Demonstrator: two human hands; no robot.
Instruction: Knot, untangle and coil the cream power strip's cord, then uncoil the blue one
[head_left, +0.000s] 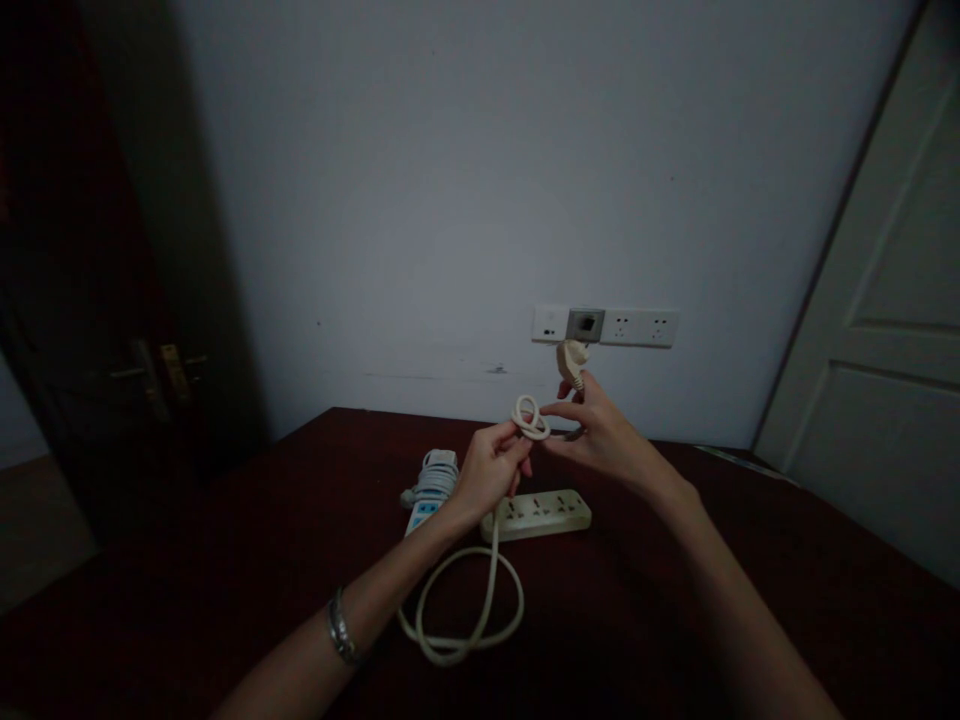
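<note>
A small knot-like loop in a cream power cord is pinched by my left hand above the dark red table. My right hand is closed on the same cord just right of the loop, and the cord's plug sticks up above its fingers. Behind and below my left hand lies a cream power strip with several sockets. From my left hand the cord hangs down and lies in loose coils on the table. A second power strip, white and blue, is partly hidden by my left forearm.
The second strip has its grey cord wound round it. Wall sockets sit low on the pale wall behind the dark red table. A dark door with a handle is at left, and a white panelled door at right.
</note>
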